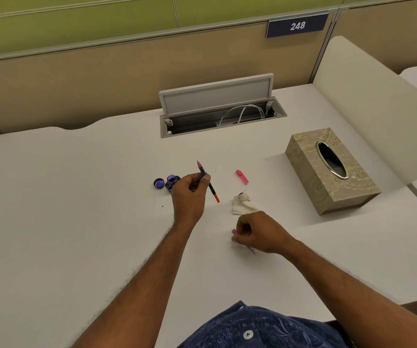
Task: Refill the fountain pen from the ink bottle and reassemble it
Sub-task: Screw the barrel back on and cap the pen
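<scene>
My left hand [189, 194] grips the pen's front section [212, 190], a thin pink and black piece with its nib pointing up and away and its converter end pointing down toward me. Just left of that hand stands the open ink bottle [172, 180], with its blue cap [159, 183] lying beside it. My right hand [260, 233] rests on the white table [76, 209], closed on a pink pen barrel [235, 233] that is mostly hidden by the fingers. The pink pen cap [242, 177] lies apart on the table. A crumpled tissue [243, 204] with an ink stain sits between the hands.
A patterned tissue box [333, 169] stands at the right. At the back of the table an open cable hatch [221, 114] shows a white cable. Small ink spots dot the table near the bottle. A partition wall runs along the back.
</scene>
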`<state>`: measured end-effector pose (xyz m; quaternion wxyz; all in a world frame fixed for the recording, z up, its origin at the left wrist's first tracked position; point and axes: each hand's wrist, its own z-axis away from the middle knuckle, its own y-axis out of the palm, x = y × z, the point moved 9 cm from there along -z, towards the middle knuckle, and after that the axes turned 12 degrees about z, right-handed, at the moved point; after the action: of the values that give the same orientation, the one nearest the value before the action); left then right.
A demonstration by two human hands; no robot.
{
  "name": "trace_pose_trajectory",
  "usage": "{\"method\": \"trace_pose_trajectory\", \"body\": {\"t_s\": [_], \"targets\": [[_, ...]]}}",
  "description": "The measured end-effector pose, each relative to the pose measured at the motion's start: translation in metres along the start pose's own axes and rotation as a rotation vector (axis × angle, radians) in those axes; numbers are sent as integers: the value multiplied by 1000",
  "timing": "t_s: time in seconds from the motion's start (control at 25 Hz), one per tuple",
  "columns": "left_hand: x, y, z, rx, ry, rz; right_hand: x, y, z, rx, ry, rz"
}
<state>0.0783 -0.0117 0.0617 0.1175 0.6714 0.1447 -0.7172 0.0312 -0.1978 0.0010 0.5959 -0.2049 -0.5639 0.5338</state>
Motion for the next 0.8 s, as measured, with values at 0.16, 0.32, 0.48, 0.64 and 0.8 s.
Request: {"method": "trace_pose_trajectory", "body": {"t_s": [0.16,0.32,0.48,0.64,0.8], "targets": [[-1,2,0,-2,-2,-7,11,-24,-5,-170,77,-383],[-5,4,1,-3,-6,16,19,-33,-16,-244,80,-396],[-9,3,2,-19,-7,25,20,-40,-22,-285,82,-407],[-11,1,2,-34,-15,47,22,-45,-26,-296,79,-399],[-12,1,2,-29,-21,55,28,-52,-28,-323,56,-398]]}}
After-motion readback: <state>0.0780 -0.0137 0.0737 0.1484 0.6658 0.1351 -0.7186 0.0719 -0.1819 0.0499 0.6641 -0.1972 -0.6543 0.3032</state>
